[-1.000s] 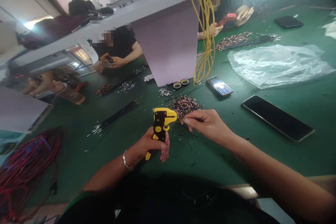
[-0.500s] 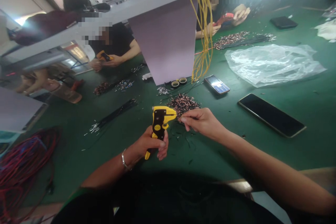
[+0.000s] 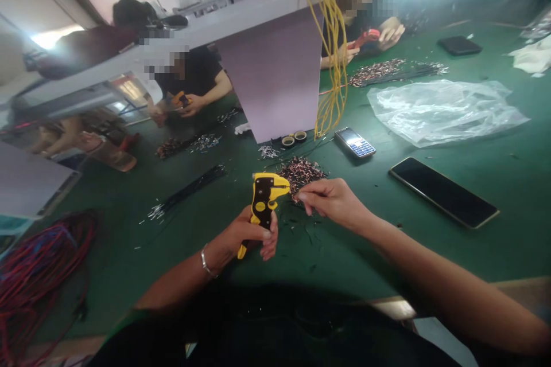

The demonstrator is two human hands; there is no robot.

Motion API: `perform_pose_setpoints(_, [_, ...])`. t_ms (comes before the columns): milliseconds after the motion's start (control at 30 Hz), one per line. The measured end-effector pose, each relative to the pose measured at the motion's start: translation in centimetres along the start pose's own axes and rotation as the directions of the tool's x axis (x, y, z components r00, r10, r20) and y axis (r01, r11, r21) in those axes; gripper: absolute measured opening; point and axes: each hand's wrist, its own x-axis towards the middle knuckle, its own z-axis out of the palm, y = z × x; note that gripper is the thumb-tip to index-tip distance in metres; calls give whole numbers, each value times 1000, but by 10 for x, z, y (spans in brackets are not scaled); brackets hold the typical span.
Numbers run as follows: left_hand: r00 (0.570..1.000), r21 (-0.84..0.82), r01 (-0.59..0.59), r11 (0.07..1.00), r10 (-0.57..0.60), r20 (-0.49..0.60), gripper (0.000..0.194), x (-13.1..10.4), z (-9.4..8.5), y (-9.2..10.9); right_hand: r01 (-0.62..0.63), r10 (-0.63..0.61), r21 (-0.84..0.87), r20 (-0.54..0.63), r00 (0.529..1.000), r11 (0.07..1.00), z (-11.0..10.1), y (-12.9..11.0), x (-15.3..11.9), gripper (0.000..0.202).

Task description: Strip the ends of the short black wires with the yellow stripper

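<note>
My left hand point(image 3: 258, 235) is wrapped round the handle of a yellow and black wire stripper point(image 3: 263, 200), held upright with its jaws pointing right. Just right of the jaws, my right hand point(image 3: 329, 200) is closed in a pinch, thumb against forefinger. Whatever sits between those fingertips is too small to make out. Behind both hands lies a heap of short black wire pieces with copper ends point(image 3: 303, 175). Dark scraps point(image 3: 303, 232) are scattered on the green table in front of it.
Left lie a bundle of black wires point(image 3: 189, 189) and red cable coils point(image 3: 47, 264). Right are a keypad phone point(image 3: 355, 142), a smartphone point(image 3: 443, 192) and a plastic bag point(image 3: 447, 109). Yellow wires point(image 3: 331, 69) hang by a partition point(image 3: 275, 80). Co-workers' hands point(image 3: 189, 104) hold tools across the table.
The view has shifted slightly. My left hand with the wire stripper and my right hand keep nearly the same places, with the jaws and fingertips close together.
</note>
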Motion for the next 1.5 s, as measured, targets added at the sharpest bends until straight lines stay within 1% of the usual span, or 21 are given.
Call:
perform_pose_setpoints(200, [998,-10,-20,1000,21,53,20,0,-3,2,4,-4,15,10,1000,1000,0,1,0,24])
perform_pose_setpoints(333, [996,-7,-8,1000,8,88,26,0,-4,3,21,-21,8,13,1000,1000,0,2,1,23])
perform_pose_setpoints(633, [996,-72,1,997,6,94,40,4,-5,10,22,-22,12,-3,1000,1000,-1,1,1,21])
perform_pose_setpoints(700, [994,-71,5,997,3,109,48,5,-7,13,32,-32,2,-17,999,999,-2,1,2,22])
perform_pose_setpoints(833, [987,-45,18,999,-10,163,75,5,-12,17,61,-62,-19,-78,995,998,-5,3,4,25])
perform_pose_setpoints(900, [987,-28,11,1000,-6,160,82,4,-14,18,76,-79,-30,-96,992,997,-6,3,4,26])
perform_pose_setpoints(1033, [990,-1,-45,999,45,133,82,3,-15,15,121,-126,-53,-100,987,991,-8,2,3,24])
perform_pose_setpoints(1133, [986,-8,-73,997,73,148,80,3,-15,12,167,-178,-105,-109,978,980,-9,1,0,24])
perform_pose_setpoints(1367, [985,-12,-19,1000,20,173,79,2,-23,5,233,-259,-195,-123,958,953,-10,3,-2,23])
perform_pose_setpoints(1500, [983,-27,0,1000,5,182,76,3,-23,4,237,-268,-228,-116,956,944,-9,2,-4,24])
